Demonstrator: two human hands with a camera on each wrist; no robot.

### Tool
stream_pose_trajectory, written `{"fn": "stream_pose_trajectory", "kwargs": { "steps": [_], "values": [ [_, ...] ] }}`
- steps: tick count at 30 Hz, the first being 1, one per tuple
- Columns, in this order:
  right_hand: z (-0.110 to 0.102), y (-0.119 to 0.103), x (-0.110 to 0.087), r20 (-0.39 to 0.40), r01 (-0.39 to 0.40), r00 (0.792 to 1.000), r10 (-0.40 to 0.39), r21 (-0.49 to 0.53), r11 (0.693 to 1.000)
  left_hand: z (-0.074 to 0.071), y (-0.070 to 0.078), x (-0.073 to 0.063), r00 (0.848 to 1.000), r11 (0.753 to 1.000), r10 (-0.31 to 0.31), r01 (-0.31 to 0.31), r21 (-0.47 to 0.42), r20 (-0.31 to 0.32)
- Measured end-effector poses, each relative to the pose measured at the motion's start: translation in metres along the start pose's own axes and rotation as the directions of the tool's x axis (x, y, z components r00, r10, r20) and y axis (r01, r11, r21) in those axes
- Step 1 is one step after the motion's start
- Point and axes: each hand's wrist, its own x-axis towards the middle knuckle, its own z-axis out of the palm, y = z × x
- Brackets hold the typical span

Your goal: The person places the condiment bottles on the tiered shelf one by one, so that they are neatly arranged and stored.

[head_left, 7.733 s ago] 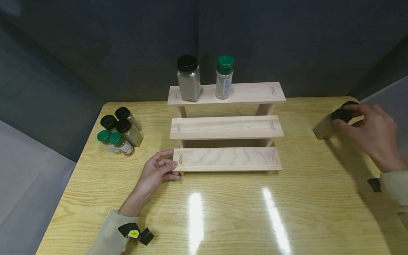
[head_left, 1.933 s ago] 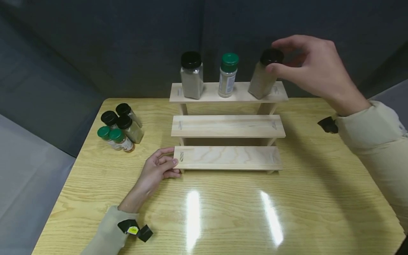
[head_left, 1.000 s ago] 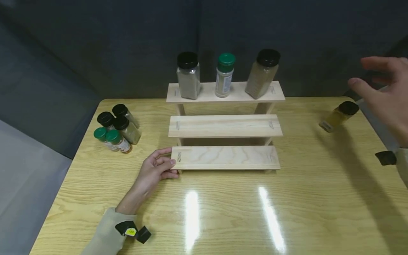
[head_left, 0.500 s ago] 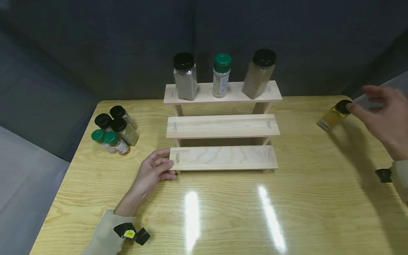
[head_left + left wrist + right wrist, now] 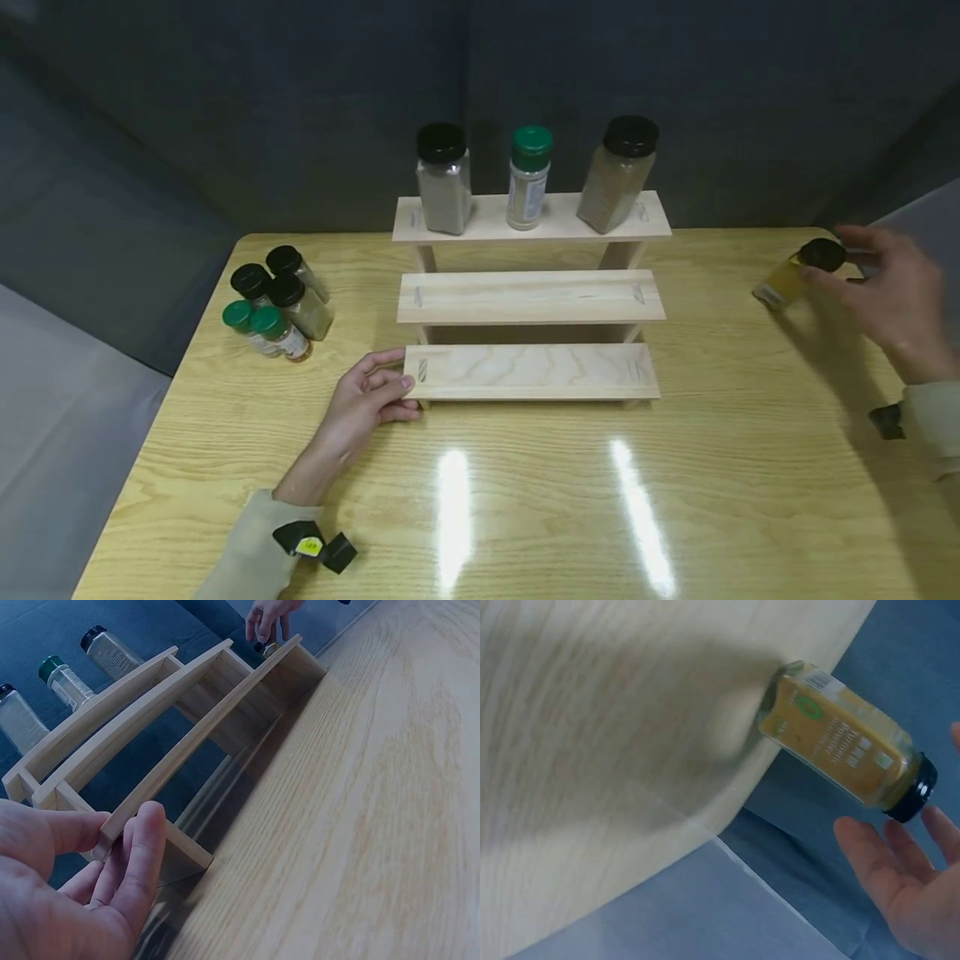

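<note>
My left hand (image 5: 367,400) pinches the left end of the bottom step of a three-tier wooden spice rack (image 5: 531,371); in the left wrist view the thumb and fingers (image 5: 142,855) lie on both sides of the board. At the table's right, a turmeric powder jar (image 5: 783,279) with yellow contents and a black cap stands upright. My right hand (image 5: 896,296) is around its cap, fingers spread, and the right wrist view shows fingertips right by the black cap (image 5: 913,791). On the top tier stand two black-capped spice jars (image 5: 447,192) (image 5: 617,190) and a green-capped shaker (image 5: 527,196).
Several spice jars (image 5: 303,308) with black and green caps stand grouped at the table's left. Dark cloth (image 5: 337,108) rises behind the table (image 5: 540,500), and paler grey panels (image 5: 67,433) flank it.
My right hand set the brown black-capped jar on the top tier's right end, let go, and moved right and down to the turmeric jar. The left hand stays on the rack.
</note>
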Motion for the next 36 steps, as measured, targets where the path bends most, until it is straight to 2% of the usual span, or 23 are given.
{"fn": "stream_pose_trajectory", "kwargs": {
  "steps": [5, 11, 21, 30, 36],
  "values": [
    [0.005, 0.001, -0.001, 0.040, -0.024, 0.999, 0.025, -0.011, 1.000, 0.000, 0.000, 0.001, 1.000, 1.000, -0.003, 0.003, 0.003, -0.001],
    [0.010, 0.001, 0.000, 0.040, -0.060, 0.997, 0.060, -0.006, 0.998, -0.001, 0.000, 0.001, 1.000, 1.000, 0.002, -0.002, 0.002, -0.002],
    [0.024, 0.014, 0.003, 0.018, -0.081, 0.997, 0.080, 0.080, 0.994, -0.001, 0.000, 0.001, 1.000, 1.000, 0.000, 0.000, -0.005, -0.005],
    [0.026, 0.017, 0.004, 0.010, -0.100, 0.995, 0.100, 0.127, 0.987, 0.000, 0.001, 0.000, 1.000, 1.000, 0.006, -0.006, -0.011, -0.002],
    [0.027, 0.017, 0.005, -0.010, -0.102, 0.994, 0.106, 0.193, 0.976, 0.000, 0.001, 0.000, 1.000, 1.000, 0.010, -0.010, -0.017, 0.001]
  ]
}}
